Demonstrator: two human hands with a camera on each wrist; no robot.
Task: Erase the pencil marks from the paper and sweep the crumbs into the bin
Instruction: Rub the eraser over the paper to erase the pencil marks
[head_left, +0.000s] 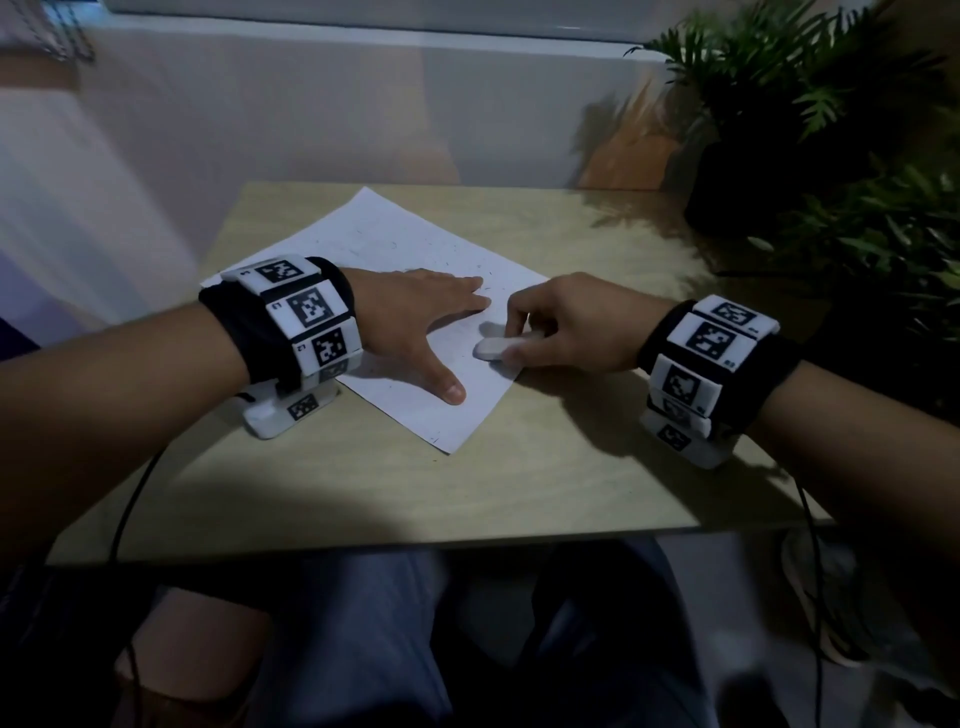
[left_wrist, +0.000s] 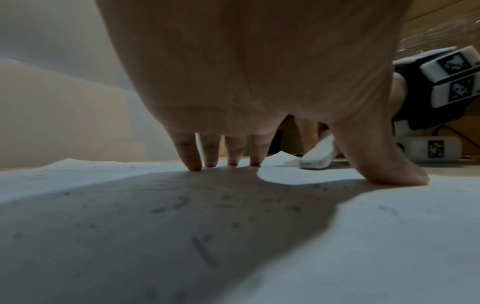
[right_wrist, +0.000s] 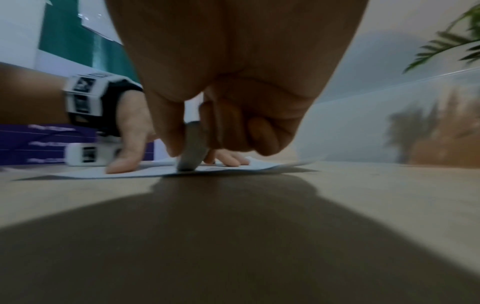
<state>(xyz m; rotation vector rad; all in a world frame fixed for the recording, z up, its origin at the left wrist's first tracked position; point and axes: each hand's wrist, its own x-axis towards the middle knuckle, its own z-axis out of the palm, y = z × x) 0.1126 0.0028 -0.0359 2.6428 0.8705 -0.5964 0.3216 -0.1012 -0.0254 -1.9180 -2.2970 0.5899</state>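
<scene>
The left hand (head_left: 415, 312) lay flat, fingers straight, pressing the paper (head_left: 384, 239). The right hand (head_left: 566, 325) pinched the eraser (head_left: 493, 349) against the sheet's right edge

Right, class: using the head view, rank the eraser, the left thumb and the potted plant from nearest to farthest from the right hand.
1. Eraser: pinched in the right hand, on the paper.
2. Left thumb: just left of it, flat on the paper.
3. Potted plant: far right corner of the table.

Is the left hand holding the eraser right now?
No, the left hand presses flat on the paper, while the right hand pinches the eraser.
</scene>
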